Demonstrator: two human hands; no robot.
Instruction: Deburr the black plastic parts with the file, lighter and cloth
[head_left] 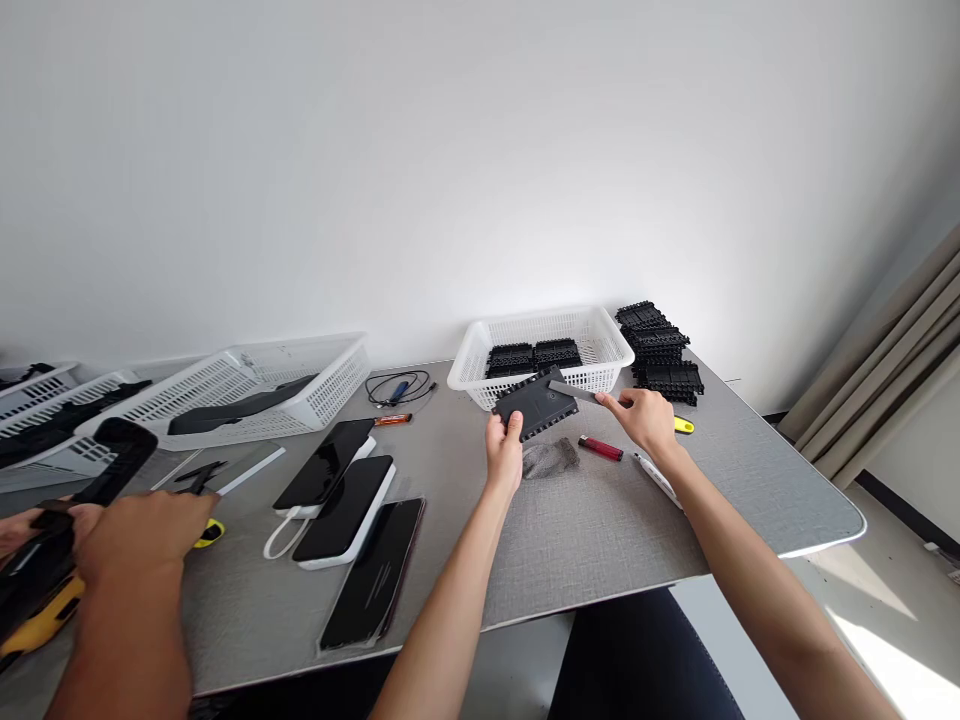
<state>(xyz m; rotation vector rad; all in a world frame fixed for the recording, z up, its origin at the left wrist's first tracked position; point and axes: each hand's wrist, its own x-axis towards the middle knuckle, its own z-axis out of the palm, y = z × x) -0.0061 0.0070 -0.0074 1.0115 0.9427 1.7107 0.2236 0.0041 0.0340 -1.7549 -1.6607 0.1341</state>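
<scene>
My left hand (pixel 504 447) is closed on the near corner of a flat black plastic plate (pixel 537 402), holding it tilted above the grey table (pixel 600 530). My right hand (pixel 643 417) pinches a thin grey blade-like strip (pixel 574 391) that lies across the plate's top edge. Just beyond stands a white mesh basket (pixel 600 340) holding black parts. A red lighter (pixel 600 448) and a small grey mesh scrap (pixel 550 457) lie on the table between my hands.
Black parts are stacked (pixel 660 352) right of the basket. Phones on white power banks (pixel 345 500) lie left of centre, with a cable (pixel 397 388) behind. Another person's hand (pixel 142 535) works at the far left beside larger white baskets (pixel 255 385). The table edge runs close at right.
</scene>
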